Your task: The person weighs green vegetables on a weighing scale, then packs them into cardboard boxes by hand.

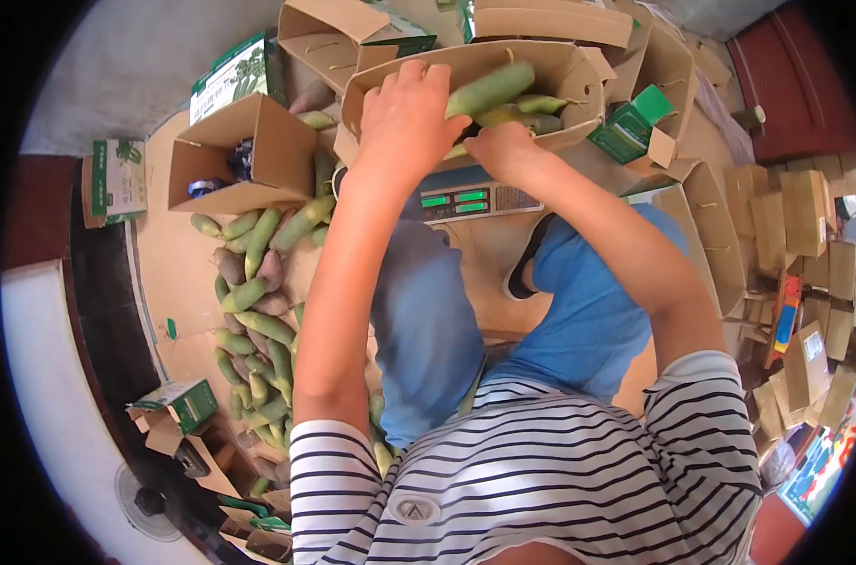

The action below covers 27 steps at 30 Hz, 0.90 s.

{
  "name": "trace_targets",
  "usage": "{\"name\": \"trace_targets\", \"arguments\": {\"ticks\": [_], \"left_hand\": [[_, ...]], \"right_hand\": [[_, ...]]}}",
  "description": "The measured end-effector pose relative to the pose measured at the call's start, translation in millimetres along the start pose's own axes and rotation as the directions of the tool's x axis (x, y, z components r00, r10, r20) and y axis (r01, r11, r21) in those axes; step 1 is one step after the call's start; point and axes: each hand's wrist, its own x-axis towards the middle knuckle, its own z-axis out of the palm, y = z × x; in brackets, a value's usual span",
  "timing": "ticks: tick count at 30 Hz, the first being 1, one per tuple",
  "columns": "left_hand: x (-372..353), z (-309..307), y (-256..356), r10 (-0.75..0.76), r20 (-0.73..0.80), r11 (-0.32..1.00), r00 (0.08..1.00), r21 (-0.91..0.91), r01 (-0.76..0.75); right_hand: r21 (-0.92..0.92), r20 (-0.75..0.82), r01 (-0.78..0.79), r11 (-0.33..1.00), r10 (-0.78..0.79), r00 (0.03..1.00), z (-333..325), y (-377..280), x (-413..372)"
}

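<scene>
An open cardboard box holds several green radishes and rests on a digital scale with lit green readouts. My left hand reaches over the box's left part, its fingers curled downward and its thumb pointing right. Whatever lies under that palm is hidden. At the near side of the box, my right hand has its fingers bent inward, the tips close to my left thumb. A pale yellow-green piece shows beside those fingertips, too little of it to name.
Loose green radishes cover the floor on my left. Beside them stands an open carton with dark items inside. More cartons crowd the far side, and a tall open one is at right. A fan is at lower left.
</scene>
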Motion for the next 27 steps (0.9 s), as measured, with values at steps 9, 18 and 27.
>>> {"name": "trace_targets", "arguments": {"ticks": [9,18,27], "left_hand": [[-3,-66,76,0.011,-0.153,0.991,0.988,-0.131,-0.031],[-29,4,8,-0.032,0.313,0.999,0.949,0.014,0.029],[-27,15,18,0.008,0.457,0.997,0.889,0.067,-0.043]], "right_hand": [[0.143,-0.582,0.206,0.968,-0.086,0.809,80,20,34],[0.157,-0.054,-0.017,0.987,0.026,0.998,13,6,3],[0.284,-0.414,0.041,0.958,0.084,0.906,-81,28,-65]]}}
